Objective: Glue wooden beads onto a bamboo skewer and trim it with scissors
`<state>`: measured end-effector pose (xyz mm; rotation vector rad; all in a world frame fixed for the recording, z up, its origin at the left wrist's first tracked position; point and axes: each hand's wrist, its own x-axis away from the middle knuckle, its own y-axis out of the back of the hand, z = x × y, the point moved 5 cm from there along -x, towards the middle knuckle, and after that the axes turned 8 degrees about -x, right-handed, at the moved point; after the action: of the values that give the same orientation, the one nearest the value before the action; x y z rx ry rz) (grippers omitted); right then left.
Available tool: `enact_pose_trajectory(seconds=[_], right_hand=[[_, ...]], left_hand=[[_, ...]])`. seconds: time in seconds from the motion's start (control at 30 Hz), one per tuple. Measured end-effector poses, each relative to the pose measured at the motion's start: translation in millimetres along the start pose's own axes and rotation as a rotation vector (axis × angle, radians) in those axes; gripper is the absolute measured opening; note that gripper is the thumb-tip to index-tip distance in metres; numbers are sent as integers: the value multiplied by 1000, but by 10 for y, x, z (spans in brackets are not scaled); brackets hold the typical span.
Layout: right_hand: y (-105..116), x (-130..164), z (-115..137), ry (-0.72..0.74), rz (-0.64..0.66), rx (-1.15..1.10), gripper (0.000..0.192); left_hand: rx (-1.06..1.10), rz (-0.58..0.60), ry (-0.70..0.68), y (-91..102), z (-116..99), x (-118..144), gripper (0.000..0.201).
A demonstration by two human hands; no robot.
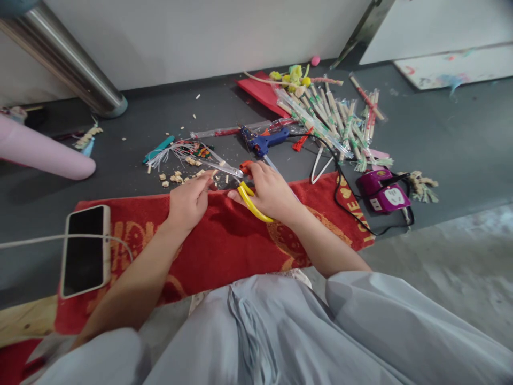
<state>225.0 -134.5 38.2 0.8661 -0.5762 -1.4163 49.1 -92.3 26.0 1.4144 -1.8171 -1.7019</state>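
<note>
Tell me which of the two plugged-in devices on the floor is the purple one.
The small boxy device right of the red mat, its black cord looping round it. The other, the glue gun, is blue and lies beyond the hands.

One pair of scissors, one blue glue gun and one phone lie around one red cloth. Beyond the cloth sits one purple power strip. The wrapped sticks are too heaped to count.

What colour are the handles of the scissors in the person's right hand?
Yellow, with an orange part near the pivot; the scissors show best in the head view, in the right hand.
</note>
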Motion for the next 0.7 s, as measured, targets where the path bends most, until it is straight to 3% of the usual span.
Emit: enact_pose_trajectory(seconds=[0.7], right_hand=[[20, -15, 4, -108, 57, 60, 61]], left_hand=[[1, 28, 28, -7, -8, 1, 38]])
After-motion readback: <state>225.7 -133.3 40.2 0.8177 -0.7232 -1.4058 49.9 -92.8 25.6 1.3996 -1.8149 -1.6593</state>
